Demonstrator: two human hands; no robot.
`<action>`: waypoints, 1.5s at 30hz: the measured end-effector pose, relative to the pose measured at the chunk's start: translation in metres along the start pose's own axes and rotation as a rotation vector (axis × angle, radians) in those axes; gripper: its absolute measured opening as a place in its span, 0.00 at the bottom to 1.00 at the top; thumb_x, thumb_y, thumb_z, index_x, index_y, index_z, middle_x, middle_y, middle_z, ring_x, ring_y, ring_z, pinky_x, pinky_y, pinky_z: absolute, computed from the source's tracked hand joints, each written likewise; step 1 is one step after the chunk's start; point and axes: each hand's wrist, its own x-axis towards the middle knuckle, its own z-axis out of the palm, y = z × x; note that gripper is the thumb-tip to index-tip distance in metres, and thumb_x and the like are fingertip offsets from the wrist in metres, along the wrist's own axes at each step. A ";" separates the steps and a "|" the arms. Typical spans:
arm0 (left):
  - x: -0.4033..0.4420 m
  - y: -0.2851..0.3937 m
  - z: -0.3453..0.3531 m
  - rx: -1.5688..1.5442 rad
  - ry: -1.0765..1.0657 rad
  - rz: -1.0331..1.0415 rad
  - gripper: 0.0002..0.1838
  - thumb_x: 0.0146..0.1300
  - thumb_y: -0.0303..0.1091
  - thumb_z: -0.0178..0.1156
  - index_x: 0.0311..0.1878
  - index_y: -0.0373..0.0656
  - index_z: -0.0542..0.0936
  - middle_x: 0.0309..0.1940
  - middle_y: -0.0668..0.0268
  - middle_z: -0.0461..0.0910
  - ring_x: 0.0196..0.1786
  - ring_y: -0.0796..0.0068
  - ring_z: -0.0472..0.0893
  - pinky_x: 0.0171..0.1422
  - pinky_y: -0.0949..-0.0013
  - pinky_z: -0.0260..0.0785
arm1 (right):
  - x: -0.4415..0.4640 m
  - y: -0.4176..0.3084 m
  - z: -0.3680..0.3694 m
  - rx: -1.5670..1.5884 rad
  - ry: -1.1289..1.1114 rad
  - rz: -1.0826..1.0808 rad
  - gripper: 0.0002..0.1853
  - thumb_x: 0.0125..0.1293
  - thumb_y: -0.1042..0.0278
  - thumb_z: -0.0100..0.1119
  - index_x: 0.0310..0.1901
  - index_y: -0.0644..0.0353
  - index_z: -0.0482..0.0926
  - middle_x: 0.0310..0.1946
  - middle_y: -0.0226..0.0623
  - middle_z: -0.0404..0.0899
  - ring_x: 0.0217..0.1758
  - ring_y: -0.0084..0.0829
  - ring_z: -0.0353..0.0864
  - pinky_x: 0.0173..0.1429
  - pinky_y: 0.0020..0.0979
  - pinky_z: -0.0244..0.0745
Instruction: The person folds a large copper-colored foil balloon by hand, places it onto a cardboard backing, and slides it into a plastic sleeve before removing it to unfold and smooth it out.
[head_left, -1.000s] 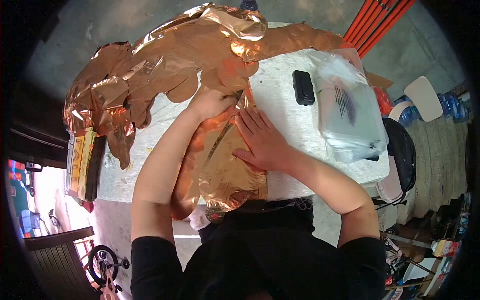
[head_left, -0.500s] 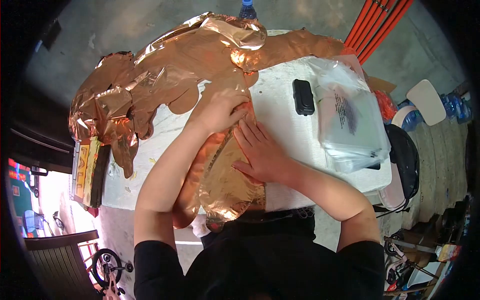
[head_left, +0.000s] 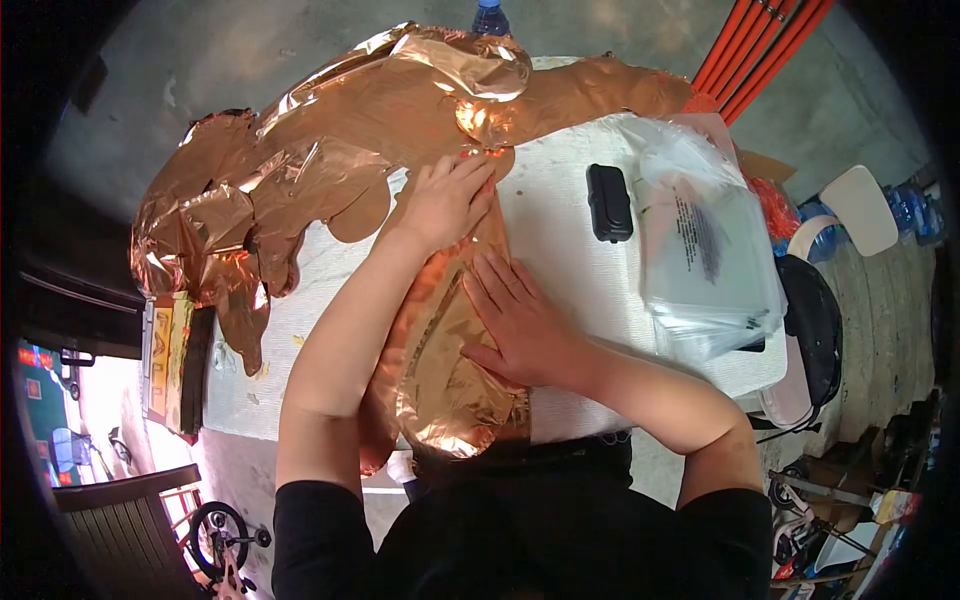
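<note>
A large, flat copper-coloured foil balloon (head_left: 345, 125) lies across the far side of the white table. A folded foil strip (head_left: 450, 395) runs from it down to the near table edge, in front of my body. My left hand (head_left: 448, 200) rests on the upper part of this strip, fingers stretched toward its far end. Lower down, my right hand (head_left: 520, 315) lies flat on the strip with its fingers spread. The foil under both palms is hidden.
To the right are a black case (head_left: 609, 203) and a stack of clear plastic bags (head_left: 705, 255). A yellow-and-red box (head_left: 170, 365) stands at the left table edge. Beyond the table are a blue-capped bottle (head_left: 490, 18) and orange poles (head_left: 760, 50).
My left hand has slid up the strip, away from my body, its fingers straightening. My right hand stays on the foil, slightly lower. The view has shifted a little.
</note>
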 end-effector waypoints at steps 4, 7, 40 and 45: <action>0.007 -0.010 0.001 0.004 -0.066 -0.020 0.22 0.69 0.40 0.53 0.65 0.51 0.72 0.66 0.69 0.70 0.64 0.61 0.67 0.65 0.58 0.59 | 0.001 0.001 0.001 0.005 -0.001 -0.010 0.43 0.68 0.40 0.48 0.70 0.72 0.54 0.74 0.58 0.49 0.79 0.51 0.43 0.80 0.49 0.36; 0.007 -0.018 0.003 -0.039 -0.104 -0.027 0.23 0.70 0.42 0.52 0.67 0.52 0.72 0.67 0.69 0.70 0.65 0.62 0.67 0.66 0.58 0.58 | 0.002 0.001 0.001 0.019 0.006 -0.015 0.43 0.68 0.40 0.48 0.70 0.71 0.54 0.74 0.57 0.49 0.79 0.51 0.43 0.79 0.49 0.37; -0.107 0.029 -0.049 -0.012 -0.136 0.068 0.29 0.65 0.41 0.58 0.68 0.41 0.67 0.70 0.53 0.62 0.73 0.51 0.60 0.75 0.54 0.54 | 0.001 0.004 0.000 0.035 -0.008 -0.168 0.55 0.54 0.29 0.58 0.71 0.68 0.56 0.73 0.55 0.52 0.78 0.52 0.47 0.79 0.48 0.40; -0.189 0.055 -0.100 -0.019 -0.199 -0.153 0.31 0.63 0.41 0.60 0.68 0.40 0.68 0.70 0.51 0.62 0.72 0.49 0.61 0.75 0.53 0.52 | -0.001 0.008 0.000 0.079 -0.015 -0.172 0.57 0.52 0.27 0.58 0.70 0.69 0.57 0.73 0.54 0.52 0.78 0.52 0.46 0.79 0.48 0.41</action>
